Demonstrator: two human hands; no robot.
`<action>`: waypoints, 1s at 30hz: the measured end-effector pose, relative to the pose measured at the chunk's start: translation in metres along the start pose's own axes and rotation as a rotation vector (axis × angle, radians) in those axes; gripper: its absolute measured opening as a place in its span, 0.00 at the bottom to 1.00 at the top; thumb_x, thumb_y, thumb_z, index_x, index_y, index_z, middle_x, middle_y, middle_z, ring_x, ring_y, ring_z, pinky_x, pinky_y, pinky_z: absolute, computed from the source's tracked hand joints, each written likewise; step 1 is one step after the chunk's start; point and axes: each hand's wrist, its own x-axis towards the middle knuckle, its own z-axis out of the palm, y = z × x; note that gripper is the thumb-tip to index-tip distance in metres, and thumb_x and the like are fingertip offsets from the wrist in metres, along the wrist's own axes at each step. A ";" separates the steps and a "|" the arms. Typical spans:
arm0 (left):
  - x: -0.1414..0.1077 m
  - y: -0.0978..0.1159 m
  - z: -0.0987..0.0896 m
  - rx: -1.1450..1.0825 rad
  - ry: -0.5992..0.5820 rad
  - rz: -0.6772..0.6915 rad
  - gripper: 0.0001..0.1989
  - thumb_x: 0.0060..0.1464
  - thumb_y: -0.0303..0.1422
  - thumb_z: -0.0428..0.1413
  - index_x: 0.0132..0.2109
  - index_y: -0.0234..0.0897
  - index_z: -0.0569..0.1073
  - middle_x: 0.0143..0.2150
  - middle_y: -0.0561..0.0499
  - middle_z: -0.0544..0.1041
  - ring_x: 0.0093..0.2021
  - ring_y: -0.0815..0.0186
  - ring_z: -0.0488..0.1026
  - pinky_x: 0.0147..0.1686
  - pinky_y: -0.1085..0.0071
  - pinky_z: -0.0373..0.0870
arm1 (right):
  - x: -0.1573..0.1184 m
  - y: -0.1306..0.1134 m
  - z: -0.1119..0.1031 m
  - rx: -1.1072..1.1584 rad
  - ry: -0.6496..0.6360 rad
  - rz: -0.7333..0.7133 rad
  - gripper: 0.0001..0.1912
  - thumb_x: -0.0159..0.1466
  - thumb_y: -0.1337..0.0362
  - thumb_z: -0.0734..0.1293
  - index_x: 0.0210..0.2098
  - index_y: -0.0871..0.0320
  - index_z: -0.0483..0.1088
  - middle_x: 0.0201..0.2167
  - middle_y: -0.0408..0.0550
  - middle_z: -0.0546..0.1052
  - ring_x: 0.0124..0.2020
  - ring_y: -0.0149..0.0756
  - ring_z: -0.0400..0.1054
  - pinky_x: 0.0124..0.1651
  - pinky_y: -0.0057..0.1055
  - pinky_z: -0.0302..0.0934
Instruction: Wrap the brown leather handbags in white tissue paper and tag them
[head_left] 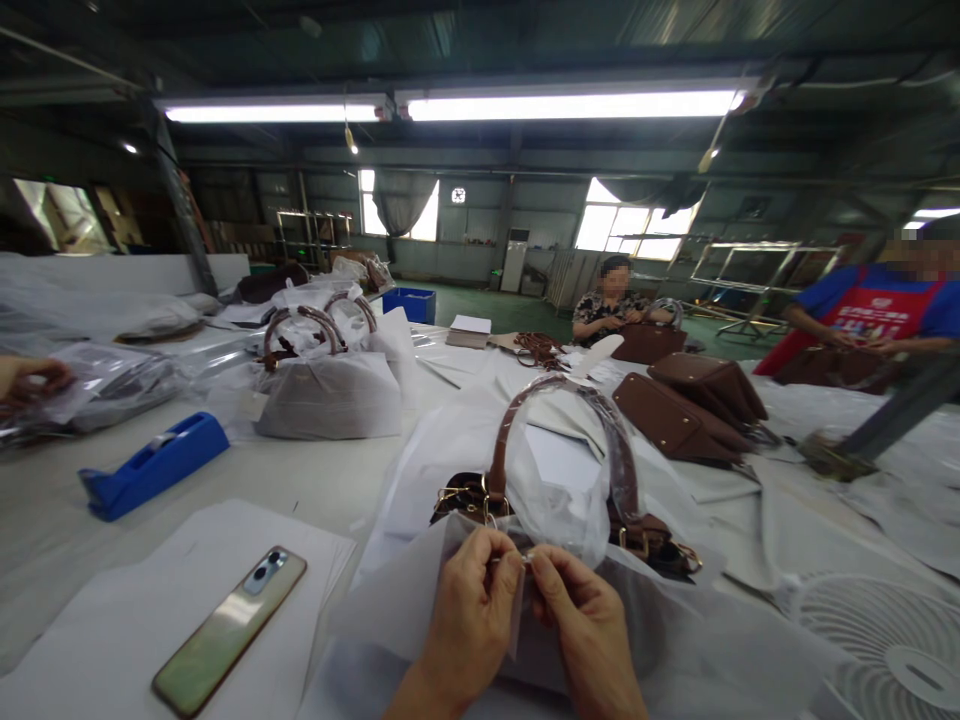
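A brown handbag stands in front of me, its body wrapped in thin white paper (405, 610). Its arched handle (513, 425) is covered in clear plastic, and a white tag (598, 358) sticks up at the top. Gold-coloured buckles (634, 541) show at its sides. My left hand (474, 605) pinches something small and pale at the front of the bag, below the handle. Close beside it, my right hand (577, 620) is pinched at the same spot, the fingertips nearly touching. What exactly the fingers hold is too small to make out.
A phone (232, 630) lies on white sheets at the lower left, near a blue tape dispenser (157, 465). Wrapped bags (330, 395) stand behind. Brown bags (682, 410) lie at right, a white fan (892, 640) nearer. Two people work across the table; another person's hand (34, 383) is far left.
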 end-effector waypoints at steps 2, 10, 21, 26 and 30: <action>0.001 0.001 0.000 0.013 0.003 0.013 0.11 0.65 0.37 0.47 0.35 0.38 0.69 0.31 0.53 0.72 0.32 0.68 0.67 0.34 0.73 0.63 | 0.000 0.000 0.000 -0.003 -0.002 0.004 0.23 0.53 0.45 0.76 0.32 0.60 0.78 0.19 0.41 0.69 0.21 0.27 0.58 0.23 0.24 0.54; 0.002 0.001 0.001 0.037 0.004 -0.001 0.11 0.65 0.36 0.46 0.35 0.38 0.68 0.32 0.53 0.71 0.32 0.68 0.67 0.34 0.72 0.62 | -0.001 0.004 -0.003 -0.027 -0.009 0.004 0.23 0.54 0.45 0.75 0.34 0.60 0.78 0.20 0.42 0.70 0.22 0.28 0.58 0.24 0.24 0.54; 0.001 0.000 0.001 0.057 0.016 0.034 0.11 0.65 0.35 0.46 0.35 0.38 0.68 0.32 0.53 0.72 0.32 0.68 0.68 0.34 0.72 0.62 | 0.003 0.008 -0.001 -0.026 -0.023 0.005 0.23 0.54 0.45 0.75 0.34 0.60 0.77 0.19 0.41 0.69 0.21 0.27 0.57 0.24 0.24 0.53; 0.000 0.001 0.002 0.064 0.038 0.052 0.11 0.65 0.34 0.47 0.34 0.38 0.68 0.32 0.53 0.72 0.32 0.68 0.69 0.34 0.72 0.62 | 0.002 0.009 0.000 -0.011 -0.019 0.011 0.24 0.55 0.44 0.74 0.35 0.60 0.76 0.17 0.40 0.67 0.21 0.27 0.57 0.24 0.23 0.52; 0.000 0.002 0.001 0.070 0.028 0.033 0.10 0.65 0.34 0.47 0.34 0.39 0.67 0.31 0.53 0.72 0.32 0.68 0.68 0.34 0.72 0.62 | 0.002 0.007 0.000 -0.049 -0.030 -0.004 0.23 0.55 0.44 0.74 0.34 0.60 0.77 0.18 0.40 0.67 0.21 0.28 0.57 0.24 0.24 0.54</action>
